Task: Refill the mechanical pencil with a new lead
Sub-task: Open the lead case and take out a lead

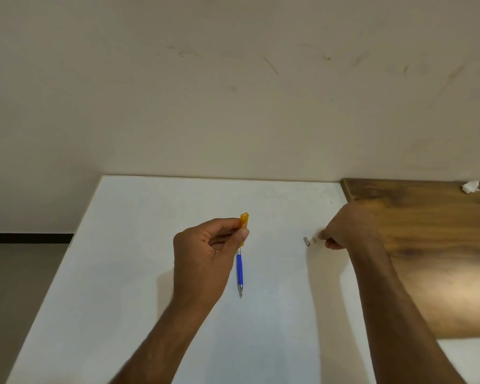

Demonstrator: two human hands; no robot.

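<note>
My left hand (pixel 205 253) hovers over the middle of the white table (pixel 122 273), thumb and fingers pinched on an orange translucent lead case (pixel 244 220) that sticks up past the thumb. A blue mechanical pencil (pixel 239 268) runs from under that thumb toward me, metal tip nearest me. I cannot tell whether the hand also holds it or it lies on the table. My right hand (pixel 347 228) rests at the right, fingertips curled together beside a small silver cap (pixel 306 241) and a blurred pale bit (pixel 315 240) on the table. Whether it grips anything is unclear.
A dark wooden board (pixel 432 245) adjoins the white table on the right, with a crumpled white scrap (pixel 470 187) at its far edge. A beige wall stands right behind the table. The floor drops away past the table's left edge.
</note>
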